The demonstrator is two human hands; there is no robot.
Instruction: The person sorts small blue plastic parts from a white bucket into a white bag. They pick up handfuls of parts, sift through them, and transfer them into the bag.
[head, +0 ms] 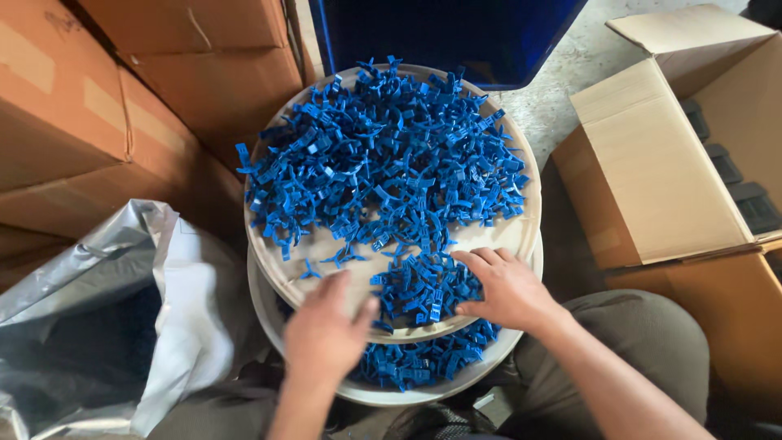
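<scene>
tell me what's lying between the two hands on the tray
In the head view, a small heap of blue plastic clips lies on the round tray between left hand and right hand.

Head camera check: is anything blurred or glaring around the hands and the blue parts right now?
Head view: left hand is motion-blurred, right hand sharper; blue plastic parts are crisp under soft, even light; the silver bag shows mild sheen, no harsh glare; straight edges bow slightly toward the frame's corners.

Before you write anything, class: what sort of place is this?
Probably a small workshop or packing area: stacked cardboard boxes, a round tray heaped with small blue plastic parts that two hands sort, and a bare concrete floor.
</scene>
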